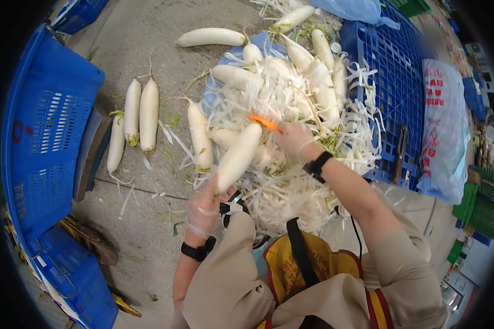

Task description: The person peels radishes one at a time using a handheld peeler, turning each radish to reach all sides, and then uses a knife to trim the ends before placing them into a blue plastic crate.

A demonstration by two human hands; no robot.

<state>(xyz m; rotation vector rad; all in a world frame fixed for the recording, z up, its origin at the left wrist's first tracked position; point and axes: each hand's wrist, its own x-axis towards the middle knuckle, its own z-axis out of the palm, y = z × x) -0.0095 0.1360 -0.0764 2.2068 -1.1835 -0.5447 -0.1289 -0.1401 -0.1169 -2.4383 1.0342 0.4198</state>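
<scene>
My left hand point(202, 211), in a clear glove, is closed around the lower end of a white daikon radish point(239, 155) that slants up and away from me. My right hand point(294, 138), also gloved, grips an orange peeler point(265, 123), which lies right at the radish's upper end. Under and beyond both hands spreads a heap of white peel strips point(291, 204), partly on a blue plastic sheet point(213, 94). Several whole daikons lie in and around the heap, one of them a radish point(199, 134) just left of the held one.
Two daikons point(149, 115) and a smaller one lie on the concrete floor at left. A blue crate point(55, 118) stands along the left side. At right are a blue plastic pallet point(388, 71), a knife point(400, 151) on it, and a printed plastic bag point(443, 131).
</scene>
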